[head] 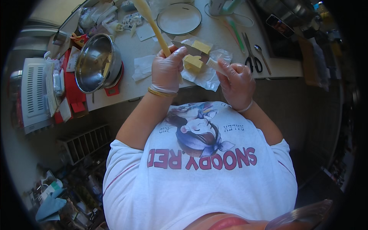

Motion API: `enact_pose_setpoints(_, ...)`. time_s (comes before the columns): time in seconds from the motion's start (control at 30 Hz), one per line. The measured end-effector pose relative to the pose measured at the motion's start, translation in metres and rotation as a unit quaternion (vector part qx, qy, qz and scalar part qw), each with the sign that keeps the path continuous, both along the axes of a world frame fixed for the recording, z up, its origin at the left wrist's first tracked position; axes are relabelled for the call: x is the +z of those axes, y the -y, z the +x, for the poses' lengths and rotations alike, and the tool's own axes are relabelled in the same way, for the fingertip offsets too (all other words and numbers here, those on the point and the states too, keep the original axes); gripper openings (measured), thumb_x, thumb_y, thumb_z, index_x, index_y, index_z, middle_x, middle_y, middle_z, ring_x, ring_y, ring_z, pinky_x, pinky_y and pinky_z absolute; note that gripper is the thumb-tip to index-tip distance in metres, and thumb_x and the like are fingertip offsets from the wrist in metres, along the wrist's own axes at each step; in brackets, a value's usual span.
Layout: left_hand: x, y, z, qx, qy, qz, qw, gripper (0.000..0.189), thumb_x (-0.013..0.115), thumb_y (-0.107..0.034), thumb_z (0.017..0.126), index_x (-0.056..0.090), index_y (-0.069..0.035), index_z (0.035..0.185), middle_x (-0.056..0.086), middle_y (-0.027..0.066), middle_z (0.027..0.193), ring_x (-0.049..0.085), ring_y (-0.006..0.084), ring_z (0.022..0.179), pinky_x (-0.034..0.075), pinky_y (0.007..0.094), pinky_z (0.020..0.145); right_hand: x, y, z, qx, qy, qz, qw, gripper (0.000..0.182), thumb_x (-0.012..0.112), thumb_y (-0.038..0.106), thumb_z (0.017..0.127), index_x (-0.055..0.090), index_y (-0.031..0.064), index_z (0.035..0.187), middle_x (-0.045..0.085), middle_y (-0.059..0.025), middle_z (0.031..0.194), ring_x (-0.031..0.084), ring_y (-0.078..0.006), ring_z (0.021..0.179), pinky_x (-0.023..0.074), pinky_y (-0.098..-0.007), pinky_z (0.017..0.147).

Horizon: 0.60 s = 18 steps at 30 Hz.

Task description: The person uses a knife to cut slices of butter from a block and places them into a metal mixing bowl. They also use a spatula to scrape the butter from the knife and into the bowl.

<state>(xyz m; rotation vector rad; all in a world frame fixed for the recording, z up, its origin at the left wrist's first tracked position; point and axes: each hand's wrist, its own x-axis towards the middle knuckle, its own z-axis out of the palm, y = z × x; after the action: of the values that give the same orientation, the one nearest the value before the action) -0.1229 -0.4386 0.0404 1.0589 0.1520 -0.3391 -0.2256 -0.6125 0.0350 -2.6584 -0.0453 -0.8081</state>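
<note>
My left hand (167,70), in a clear plastic glove, grips the pale handle of a long spatula (157,33) whose broad end points up and away. In my right hand (238,79), also gloved, is the white handle of a knife (189,48). Its blade reaches left across to my left thumb and fingers, passing by two pieces of butter. One butter block (201,47) lies on the far side of the blade, and an uneven butter chunk (192,63) on the near side. Beneath them is an opened wrapper (208,79).
At left a steel mixing bowl (86,67) with yellow pieces inside stands on a red kitchen scale (112,91). Scissors (250,54) and a spoon (263,59) lie to the right. Behind are a white plate (179,19) and plastic bags (97,15).
</note>
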Motion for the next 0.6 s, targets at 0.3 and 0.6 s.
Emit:
enact_pose_setpoints(0.3, 0.005, 0.021, -0.005, -0.01, -0.075, -0.042, 0.996, 0.021, 0.074, -0.008, 0.079, 0.059, -0.01, 0.093, 0.062, 0.0007, 0.079, 0.046, 0.0065, 0.054, 0.036, 0.0203, 0.051, -0.007, 0.019, 0.009, 0.026, 0.004, 0.058, 0.998, 0.035, 0.067, 0.021, 0.084, 0.066, 0.0233, 0.119, 0.061, -0.004, 0.083, 0.055, -0.0224, 0.072, 0.0473, -0.034, 0.058)
enact_pose_setpoints(0.6, -0.002, 0.058, -0.013, 0.029, -0.076, 0.005, 0.997, 0.019, 0.076, -0.01, 0.078, 0.058, -0.01, 0.085, 0.052, -0.0043, 0.065, 0.042, 0.006, 0.052, 0.034, 0.0213, 0.048, -0.014, 0.026, 0.013, 0.024, -0.002, 0.03, 0.999, 0.034, 0.07, 0.02, 0.083, 0.066, 0.0202, 0.117, 0.06, -0.0065, 0.085, 0.059, -0.0242, 0.076, 0.0487, -0.0347, 0.062)
